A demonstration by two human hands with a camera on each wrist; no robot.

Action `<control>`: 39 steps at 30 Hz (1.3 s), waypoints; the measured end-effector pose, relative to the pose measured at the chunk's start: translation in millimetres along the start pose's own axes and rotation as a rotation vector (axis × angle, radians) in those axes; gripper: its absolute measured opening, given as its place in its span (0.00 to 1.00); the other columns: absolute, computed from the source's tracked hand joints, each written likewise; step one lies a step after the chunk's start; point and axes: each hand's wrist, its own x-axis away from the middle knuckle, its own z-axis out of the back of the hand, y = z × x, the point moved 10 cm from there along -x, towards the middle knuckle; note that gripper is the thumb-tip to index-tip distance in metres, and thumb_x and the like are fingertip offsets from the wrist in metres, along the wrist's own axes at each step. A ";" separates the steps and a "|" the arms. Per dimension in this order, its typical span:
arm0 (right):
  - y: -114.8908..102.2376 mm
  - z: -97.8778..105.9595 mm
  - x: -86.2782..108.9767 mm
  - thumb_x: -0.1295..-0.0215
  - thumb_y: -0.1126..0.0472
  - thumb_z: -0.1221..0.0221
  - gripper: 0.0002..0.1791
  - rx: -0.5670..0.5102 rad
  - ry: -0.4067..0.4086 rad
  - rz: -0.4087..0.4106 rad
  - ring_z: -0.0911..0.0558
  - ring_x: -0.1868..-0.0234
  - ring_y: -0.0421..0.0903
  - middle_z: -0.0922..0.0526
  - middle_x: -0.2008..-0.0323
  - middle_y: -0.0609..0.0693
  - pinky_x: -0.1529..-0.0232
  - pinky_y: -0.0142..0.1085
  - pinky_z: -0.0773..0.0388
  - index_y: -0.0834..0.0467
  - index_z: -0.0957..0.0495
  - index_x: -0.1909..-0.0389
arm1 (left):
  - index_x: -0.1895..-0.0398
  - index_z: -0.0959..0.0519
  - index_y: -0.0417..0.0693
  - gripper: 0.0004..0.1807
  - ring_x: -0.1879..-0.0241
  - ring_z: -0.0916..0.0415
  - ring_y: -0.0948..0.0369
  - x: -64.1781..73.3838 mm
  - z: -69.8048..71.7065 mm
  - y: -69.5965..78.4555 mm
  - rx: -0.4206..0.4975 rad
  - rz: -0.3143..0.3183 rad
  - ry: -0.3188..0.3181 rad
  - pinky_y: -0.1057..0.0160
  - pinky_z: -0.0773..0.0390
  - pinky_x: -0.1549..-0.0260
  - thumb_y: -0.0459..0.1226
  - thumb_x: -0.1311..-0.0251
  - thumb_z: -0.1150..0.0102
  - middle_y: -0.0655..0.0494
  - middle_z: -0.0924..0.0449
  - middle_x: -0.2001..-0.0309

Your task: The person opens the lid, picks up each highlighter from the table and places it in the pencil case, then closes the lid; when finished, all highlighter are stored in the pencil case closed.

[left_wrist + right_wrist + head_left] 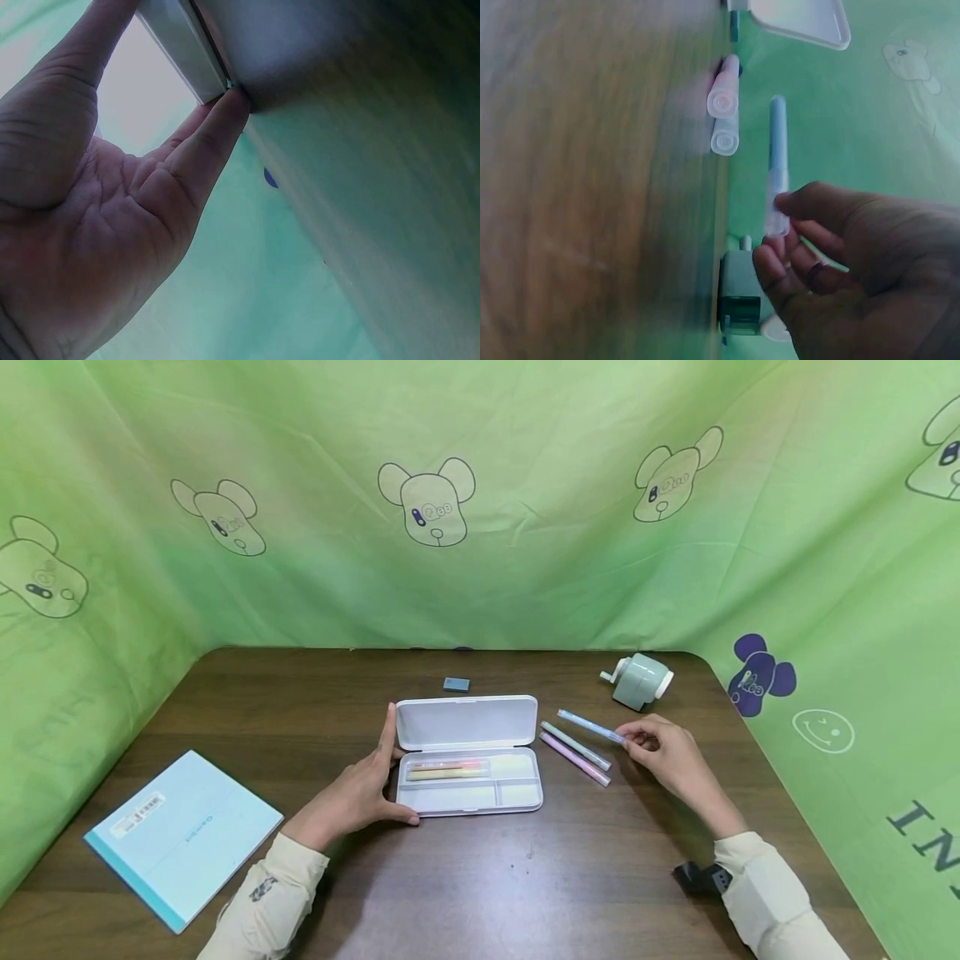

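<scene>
A white pencil case lies with its lid raised. Slim yellowish and reddish sticks lie in its back compartment. My left hand holds the case at its left end, thumb at the front corner and index finger up along the lid; the left wrist view shows the fingers against its edge. Out to the right, my right hand pinches one end of a blue capped pen, which hangs off the table in the right wrist view. A green pen and a pink pen lie side by side near the case.
Behind the case sits a small blue eraser. A grey-green crank pencil sharpener stands at the back right. On the left lies a light-blue notebook. Green printed cloth surrounds the wooden table.
</scene>
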 end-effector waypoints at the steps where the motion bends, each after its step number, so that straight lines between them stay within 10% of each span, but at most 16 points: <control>1: -0.6 0.7 -0.2 0.34 0.75 0.31 0.08 -0.005 -0.002 0.001 0.20 0.65 0.37 0.14 0.62 0.54 0.63 0.26 0.23 0.65 0.10 0.56 | 0.16 0.88 0.49 0.92 0.39 0.20 0.43 -0.1 0.0 0.1 0.001 -0.001 0.000 0.38 0.24 0.38 0.42 0.54 0.09 0.35 0.18 0.39; 21: -21.7 7.0 -0.2 0.34 0.77 0.30 0.10 -0.184 -0.025 0.121 0.20 0.62 0.31 0.14 0.61 0.55 0.59 0.23 0.20 0.67 0.11 0.54 | 0.16 0.87 0.48 0.92 0.40 0.19 0.43 1.0 0.7 0.2 0.000 0.013 -0.002 0.38 0.24 0.39 0.43 0.54 0.09 0.37 0.18 0.39; 39: -49.2 -26.4 1.4 0.35 0.77 0.31 0.10 -0.191 -0.123 0.206 0.19 0.62 0.35 0.14 0.61 0.49 0.60 0.29 0.19 0.65 0.10 0.55 | 0.16 0.87 0.48 0.91 0.41 0.19 0.43 -0.3 0.0 1.5 0.000 -0.008 0.007 0.38 0.23 0.40 0.43 0.53 0.09 0.36 0.18 0.41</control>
